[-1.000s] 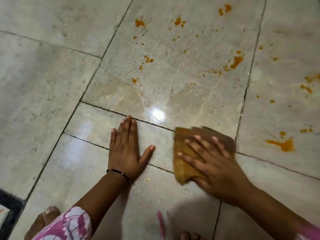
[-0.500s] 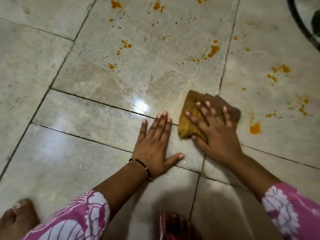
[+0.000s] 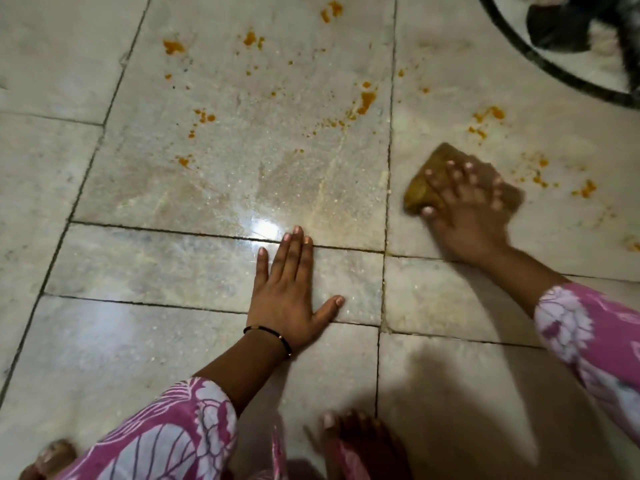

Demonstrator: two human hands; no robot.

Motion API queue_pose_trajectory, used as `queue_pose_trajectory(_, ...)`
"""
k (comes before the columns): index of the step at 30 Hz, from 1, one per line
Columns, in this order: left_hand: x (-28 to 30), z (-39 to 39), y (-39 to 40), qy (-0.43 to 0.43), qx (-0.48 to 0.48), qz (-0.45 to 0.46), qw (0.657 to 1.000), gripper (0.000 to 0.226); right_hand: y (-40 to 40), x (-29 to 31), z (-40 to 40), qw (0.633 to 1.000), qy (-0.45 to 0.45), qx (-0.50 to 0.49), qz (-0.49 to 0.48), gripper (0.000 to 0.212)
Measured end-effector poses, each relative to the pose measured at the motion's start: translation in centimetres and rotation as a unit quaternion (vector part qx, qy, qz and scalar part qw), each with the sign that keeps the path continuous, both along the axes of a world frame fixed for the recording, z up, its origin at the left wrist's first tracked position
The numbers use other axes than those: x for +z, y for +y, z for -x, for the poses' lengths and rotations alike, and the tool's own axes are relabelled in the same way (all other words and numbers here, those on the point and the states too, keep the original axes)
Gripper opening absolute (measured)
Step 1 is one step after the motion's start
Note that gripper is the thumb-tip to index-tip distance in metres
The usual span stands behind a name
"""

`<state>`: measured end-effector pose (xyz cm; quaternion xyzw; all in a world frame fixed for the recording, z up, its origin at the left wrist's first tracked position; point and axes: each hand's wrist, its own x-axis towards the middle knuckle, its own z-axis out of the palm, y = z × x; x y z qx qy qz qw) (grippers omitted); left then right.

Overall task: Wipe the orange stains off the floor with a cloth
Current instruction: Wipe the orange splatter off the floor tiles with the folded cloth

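A folded brownish-orange cloth (image 3: pixel 420 188) lies on the pale tiled floor (image 3: pixel 145 258) at the right. My right hand (image 3: pixel 467 209) presses flat on it with fingers spread; motion blurs it. My left hand (image 3: pixel 289 289) rests flat on the floor at the centre, fingers straight, a black band at the wrist. Orange stains dot the floor beyond: a streak (image 3: pixel 365 102) near the vertical grout line, spots (image 3: pixel 486 116) past the cloth, specks (image 3: pixel 585 190) to its right, and blobs (image 3: pixel 173 46) at the far left.
A dark curved ring of some object (image 3: pixel 540 64) sits at the top right corner. My bare feet (image 3: pixel 360 438) show at the bottom edge. Wet smears (image 3: pixel 277 181) cover the middle tile.
My right hand has slid the cloth to the right, across the vertical grout line, over where the larger orange blob lay. The left hand stayed planted on the floor.
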<state>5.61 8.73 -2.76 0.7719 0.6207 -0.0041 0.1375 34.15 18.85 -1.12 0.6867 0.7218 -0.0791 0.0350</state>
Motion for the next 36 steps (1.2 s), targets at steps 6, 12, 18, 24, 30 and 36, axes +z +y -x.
queue_pose_trajectory(6,-0.4,0.0,0.0,-0.005,-0.004,-0.011,1.0,0.091,-11.5,-0.3,2.7,0.989,0.009,0.147,0.012,0.065)
queue_pose_trajectory(12,-0.5,0.1,0.0,0.009,-0.012,-0.018,1.0,0.092,-13.4,0.1,-5.6,0.999,0.02,-0.033,0.016,0.071)
queue_pose_trajectory(18,-0.3,0.2,0.0,0.015,-0.019,-0.008,1.0,0.093,-4.3,0.0,-2.9,0.988,0.003,-0.155,0.023,0.066)
queue_pose_trajectory(24,-0.3,0.1,0.1,0.009,-0.011,-0.014,1.0,0.092,-9.2,0.1,6.2,0.994,0.024,0.102,0.022,0.067)
queue_pose_trajectory(30,-0.4,0.0,0.1,0.001,-0.008,-0.024,1.0,0.092,-14.2,-0.1,-3.2,0.986,-0.001,0.165,0.023,0.071)
queue_pose_trajectory(36,-0.1,-0.1,0.1,-0.003,-0.007,-0.016,1.0,0.093,-9.5,-0.1,-1.9,0.991,0.059,-0.12,-0.026,0.067)
